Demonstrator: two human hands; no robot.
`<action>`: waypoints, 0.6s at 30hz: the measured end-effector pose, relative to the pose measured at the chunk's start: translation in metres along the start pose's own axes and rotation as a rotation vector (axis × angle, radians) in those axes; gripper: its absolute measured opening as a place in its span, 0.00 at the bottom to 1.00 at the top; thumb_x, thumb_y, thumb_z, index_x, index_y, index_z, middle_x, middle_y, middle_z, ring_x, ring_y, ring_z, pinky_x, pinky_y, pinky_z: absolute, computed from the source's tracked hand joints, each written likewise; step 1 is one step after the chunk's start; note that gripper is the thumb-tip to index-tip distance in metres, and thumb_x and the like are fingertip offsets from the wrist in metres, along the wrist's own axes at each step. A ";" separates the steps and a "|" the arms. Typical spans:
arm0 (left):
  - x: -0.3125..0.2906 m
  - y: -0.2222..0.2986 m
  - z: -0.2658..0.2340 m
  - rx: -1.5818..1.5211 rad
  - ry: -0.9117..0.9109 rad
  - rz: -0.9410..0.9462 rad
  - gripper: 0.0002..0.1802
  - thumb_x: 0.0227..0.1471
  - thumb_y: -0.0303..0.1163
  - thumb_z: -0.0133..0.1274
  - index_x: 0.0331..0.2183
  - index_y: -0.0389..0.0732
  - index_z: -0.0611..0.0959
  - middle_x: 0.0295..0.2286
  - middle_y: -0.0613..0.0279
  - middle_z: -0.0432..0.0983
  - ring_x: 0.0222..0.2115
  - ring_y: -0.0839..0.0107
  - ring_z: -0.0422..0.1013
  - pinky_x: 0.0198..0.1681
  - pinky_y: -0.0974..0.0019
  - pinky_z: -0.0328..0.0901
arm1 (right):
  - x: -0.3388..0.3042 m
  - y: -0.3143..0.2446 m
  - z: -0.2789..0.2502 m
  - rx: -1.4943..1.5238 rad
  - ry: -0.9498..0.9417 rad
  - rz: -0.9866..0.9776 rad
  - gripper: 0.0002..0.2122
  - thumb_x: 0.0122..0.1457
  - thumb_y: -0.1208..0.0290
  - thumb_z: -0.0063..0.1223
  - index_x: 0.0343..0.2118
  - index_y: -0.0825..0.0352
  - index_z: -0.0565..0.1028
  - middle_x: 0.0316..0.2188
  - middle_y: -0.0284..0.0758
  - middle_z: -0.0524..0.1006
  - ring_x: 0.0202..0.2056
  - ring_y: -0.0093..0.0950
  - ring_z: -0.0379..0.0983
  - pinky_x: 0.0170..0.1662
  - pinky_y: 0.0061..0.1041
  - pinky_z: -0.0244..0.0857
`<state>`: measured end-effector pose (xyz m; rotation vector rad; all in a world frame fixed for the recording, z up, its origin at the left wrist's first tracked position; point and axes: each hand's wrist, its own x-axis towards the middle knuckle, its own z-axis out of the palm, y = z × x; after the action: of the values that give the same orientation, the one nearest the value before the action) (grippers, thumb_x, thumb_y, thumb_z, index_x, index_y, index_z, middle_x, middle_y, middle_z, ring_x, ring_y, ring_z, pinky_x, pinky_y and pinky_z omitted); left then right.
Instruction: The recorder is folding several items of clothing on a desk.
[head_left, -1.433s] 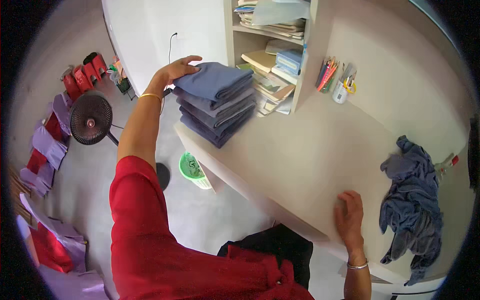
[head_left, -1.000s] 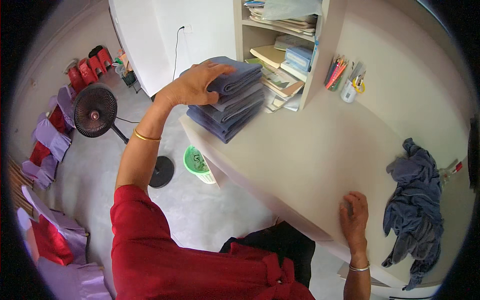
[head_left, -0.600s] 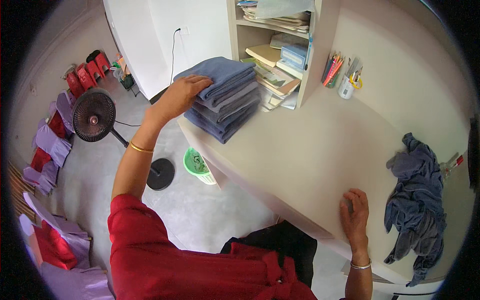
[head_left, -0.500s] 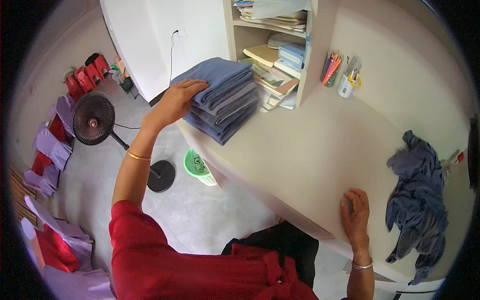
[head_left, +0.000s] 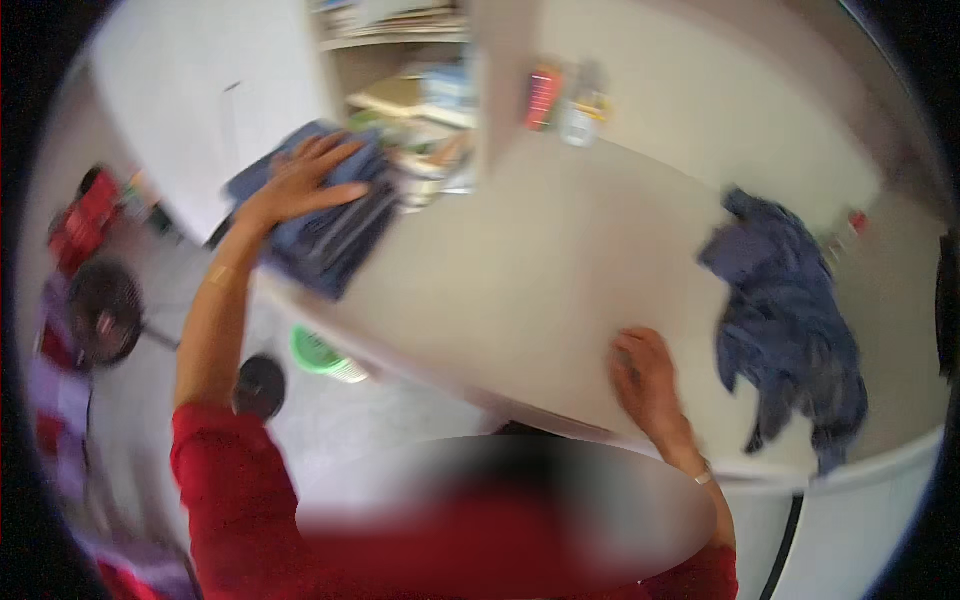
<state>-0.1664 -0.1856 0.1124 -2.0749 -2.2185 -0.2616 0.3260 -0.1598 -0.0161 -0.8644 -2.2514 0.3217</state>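
Observation:
A stack of folded blue and dark clothes sits at the far left of the desk, beside the shelf. My left hand lies on top of it, fingers spread and thumb stretched out. Over the desk's near right part, my right hand has its fingers curled in; a dark patch shows between thumb and fingers, too blurred to tell whether it is an object or shadow. To the right of that hand, apart from it, a crumpled dark blue garment lies loosely spread out.
A shelf unit with papers and books rises behind the stack. Pencils and a white pen cup stand against the back panel. On the floor are a green basket and a black fan.
The view has swung, so the desk sits further left and higher in it. My left hand has spread its fingers and reaches further over the stack. My right hand stays curled at the desk.

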 end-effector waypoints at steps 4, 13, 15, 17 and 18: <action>-0.002 -0.010 -0.013 0.020 0.065 0.139 0.40 0.48 0.57 0.50 0.56 0.42 0.65 0.57 0.47 0.55 0.59 0.52 0.49 0.61 0.54 0.43 | 0.004 0.015 0.014 -0.093 -0.058 -0.018 0.11 0.46 0.77 0.56 0.34 0.70 0.72 0.38 0.46 0.71 0.44 0.45 0.67 0.47 0.40 0.63; 0.009 -0.017 -0.020 -0.252 0.033 -0.060 0.34 0.48 0.49 0.54 0.52 0.38 0.70 0.52 0.48 0.64 0.56 0.57 0.58 0.59 0.59 0.51 | -0.003 0.006 0.003 0.111 0.125 -0.048 0.09 0.46 0.78 0.53 0.32 0.71 0.70 0.35 0.45 0.68 0.38 0.44 0.66 0.43 0.39 0.63; 0.013 -0.001 -0.025 -0.145 0.133 0.050 0.29 0.48 0.43 0.56 0.49 0.36 0.72 0.49 0.47 0.67 0.53 0.57 0.61 0.57 0.59 0.54 | -0.001 0.007 0.004 0.126 0.129 -0.036 0.09 0.46 0.78 0.53 0.32 0.71 0.70 0.35 0.45 0.68 0.39 0.44 0.66 0.43 0.38 0.63; 0.012 0.058 -0.024 -0.092 0.399 0.216 0.19 0.46 0.30 0.58 0.41 0.33 0.76 0.42 0.48 0.72 0.46 0.57 0.67 0.51 0.60 0.59 | 0.001 0.007 0.004 0.170 0.106 0.003 0.10 0.46 0.79 0.53 0.33 0.71 0.70 0.36 0.46 0.68 0.40 0.44 0.66 0.43 0.39 0.63; 0.011 0.098 -0.029 -0.271 0.261 0.228 0.20 0.45 0.30 0.58 0.41 0.34 0.76 0.42 0.49 0.73 0.43 0.56 0.69 0.48 0.61 0.61 | 0.001 0.014 0.003 0.159 0.101 -0.001 0.10 0.46 0.79 0.53 0.33 0.71 0.70 0.36 0.46 0.68 0.40 0.44 0.66 0.43 0.39 0.63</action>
<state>-0.0715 -0.1738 0.1486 -2.2455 -1.8648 -0.8006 0.3302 -0.1490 -0.0238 -0.7790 -2.1019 0.4408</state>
